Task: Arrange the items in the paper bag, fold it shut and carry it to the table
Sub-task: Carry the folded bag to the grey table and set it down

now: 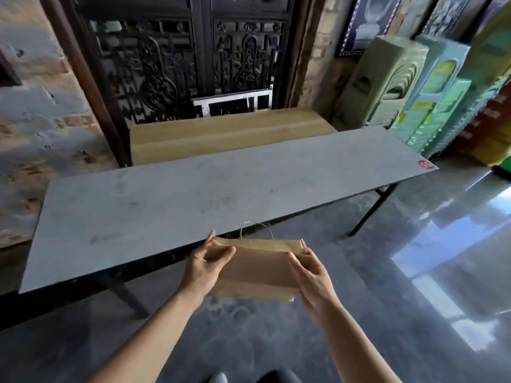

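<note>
A brown paper bag point(255, 269) hangs in the air just in front of the near edge of the long grey table point(171, 194). Its top is folded over flat, and a thin handle loop sticks up behind the fold. My left hand point(204, 265) grips the bag's left side, thumb on the front and fingers behind. My right hand point(312, 275) grips the right side in the same way. The bag's contents are hidden inside.
The table stands on dark folding legs point(373, 208) over a shiny dark floor. A red sticker point(425, 164) marks its far right corner. Behind it lies a wooden bench point(221, 134) before carved dark doors. Green and coloured panels point(431, 98) lean at the right.
</note>
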{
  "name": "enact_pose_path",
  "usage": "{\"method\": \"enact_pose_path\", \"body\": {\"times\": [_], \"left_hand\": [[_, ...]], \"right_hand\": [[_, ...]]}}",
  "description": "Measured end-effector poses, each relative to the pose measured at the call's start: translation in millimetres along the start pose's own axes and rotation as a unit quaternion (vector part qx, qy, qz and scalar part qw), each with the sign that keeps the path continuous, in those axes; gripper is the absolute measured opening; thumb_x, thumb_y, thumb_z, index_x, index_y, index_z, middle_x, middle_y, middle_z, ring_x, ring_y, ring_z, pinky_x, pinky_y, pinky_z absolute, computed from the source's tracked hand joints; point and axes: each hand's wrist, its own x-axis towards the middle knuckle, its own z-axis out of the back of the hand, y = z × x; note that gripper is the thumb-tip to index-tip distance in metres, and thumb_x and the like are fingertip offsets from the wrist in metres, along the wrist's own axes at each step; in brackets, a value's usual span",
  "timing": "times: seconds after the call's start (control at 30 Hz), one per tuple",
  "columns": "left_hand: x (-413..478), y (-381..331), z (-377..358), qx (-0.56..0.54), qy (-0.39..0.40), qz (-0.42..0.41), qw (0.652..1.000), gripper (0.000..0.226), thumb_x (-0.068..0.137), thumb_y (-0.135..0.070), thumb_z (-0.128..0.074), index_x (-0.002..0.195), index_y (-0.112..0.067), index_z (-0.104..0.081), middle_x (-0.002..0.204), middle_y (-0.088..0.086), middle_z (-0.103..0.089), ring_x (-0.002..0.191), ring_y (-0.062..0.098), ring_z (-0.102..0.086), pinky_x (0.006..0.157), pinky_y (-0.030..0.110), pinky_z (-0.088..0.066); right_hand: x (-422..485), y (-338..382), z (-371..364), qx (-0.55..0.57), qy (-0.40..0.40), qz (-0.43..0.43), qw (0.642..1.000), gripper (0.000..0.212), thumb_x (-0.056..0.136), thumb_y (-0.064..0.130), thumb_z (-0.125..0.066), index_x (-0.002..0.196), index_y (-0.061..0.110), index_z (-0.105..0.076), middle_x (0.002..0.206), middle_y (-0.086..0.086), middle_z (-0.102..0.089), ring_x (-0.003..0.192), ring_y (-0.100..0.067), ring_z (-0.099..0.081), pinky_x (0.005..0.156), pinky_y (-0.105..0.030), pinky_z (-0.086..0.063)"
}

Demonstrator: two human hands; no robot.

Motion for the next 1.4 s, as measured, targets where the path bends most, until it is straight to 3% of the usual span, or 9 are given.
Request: {"method": "enact_pose_path", "body": {"times": [0.07,0.17,0.33,0.43,0.53,0.83,1.03,1.27,1.4], "left_hand": [[48,-3,-19,-0.001,0.000,-0.003,1.000,0.017,0.078,-0.009,-0.077,0.065,-0.019,-0.074,0.109,-0.017,-0.072,0.124,-0.010,-0.046,0.116,0.031,-0.026],[118,-4,-49,0.007,-0.020,-0.005,1.000,0.025,0.080,-0.008,-0.076,0.062,-0.025,-0.074,0.073,-0.035,-0.067,0.114,-0.021,-0.048,0.115,0.031,-0.022],[223,-10,-110,-0.002,-0.109,-0.009,0.994,0.025,0.081,-0.008,-0.076,0.059,-0.017,-0.068,0.105,-0.020,-0.069,0.131,-0.005,-0.041,0.107,0.025,-0.029],[270,-18,-140,0.027,-0.130,-0.012,0.991,0.030,0.083,-0.008,-0.074,0.057,-0.016,-0.062,0.084,-0.017,-0.069,0.122,-0.020,-0.039,0.109,0.018,-0.024],[312,-25,-161,0.031,-0.160,-0.003,0.987,0.024,0.083,-0.009,-0.075,0.063,-0.008,-0.062,0.078,-0.029,-0.071,0.125,-0.016,-0.037,0.101,0.015,-0.026],[378,-19,-186,0.053,-0.191,0.026,0.980,0.023,0.083,-0.013,-0.076,0.074,0.003,-0.063,0.073,-0.040,-0.064,0.123,-0.019,-0.035,0.105,0.020,-0.023],[406,-24,-184,0.053,-0.182,0.028,0.981,0.022,0.085,-0.010,-0.074,0.075,0.006,-0.063,0.070,-0.045,-0.061,0.125,-0.010,-0.036,0.102,0.022,-0.022],[430,5,-154,0.088,-0.165,0.039,0.982,0.010,0.081,-0.012,-0.078,0.073,-0.007,-0.074,0.079,-0.043,-0.065,0.129,-0.013,-0.034,0.098,0.012,-0.027],[431,32,-134,0.127,-0.145,0.043,0.980,0.003,0.069,-0.030,-0.084,0.070,-0.030,-0.081,0.109,-0.008,-0.075,0.137,-0.015,-0.024,0.102,0.011,-0.035]], "right_hand": [[55,13,5,0.001,0.011,0.001,1.000,0.018,0.088,0.019,-0.067,0.079,0.004,-0.070,0.118,0.000,-0.037,0.112,-0.016,-0.041,0.084,-0.037,-0.037],[143,31,15,-0.005,0.034,-0.010,0.999,0.016,0.088,0.018,-0.067,0.076,0.008,-0.072,0.119,0.000,-0.042,0.114,-0.017,-0.045,0.087,-0.035,-0.039],[290,61,44,-0.035,0.094,-0.022,0.995,0.020,0.089,0.017,-0.066,0.078,0.002,-0.070,0.114,0.002,-0.049,0.103,-0.008,-0.050,0.085,-0.029,-0.040],[358,83,56,-0.051,0.128,-0.030,0.990,0.024,0.084,0.024,-0.071,0.073,0.003,-0.068,0.110,0.011,-0.061,0.091,0.002,-0.061,0.075,-0.018,-0.045],[413,101,63,-0.057,0.166,-0.037,0.984,0.037,0.074,0.039,-0.074,0.070,0.003,-0.064,0.089,0.012,-0.059,0.074,-0.004,-0.059,0.061,-0.017,-0.045],[496,103,72,-0.048,0.194,-0.063,0.978,0.052,0.076,0.037,-0.071,0.073,-0.012,-0.052,0.077,0.010,-0.058,0.070,-0.007,-0.056,0.061,-0.019,-0.045],[516,100,63,-0.050,0.180,-0.097,0.978,0.036,0.074,0.039,-0.072,0.070,0.006,-0.059,0.070,0.009,-0.058,0.068,-0.010,-0.055,0.065,-0.029,-0.043],[538,85,51,-0.034,0.228,-0.107,0.967,0.018,0.083,0.020,-0.069,0.076,0.004,-0.066,0.095,-0.009,-0.060,0.086,-0.020,-0.058,0.072,-0.033,-0.045],[546,58,53,-0.072,0.214,-0.116,0.967,0.024,0.083,0.007,-0.070,0.105,-0.002,-0.069,0.123,-0.006,-0.062,0.114,-0.021,-0.058,0.087,-0.034,-0.047]]}}
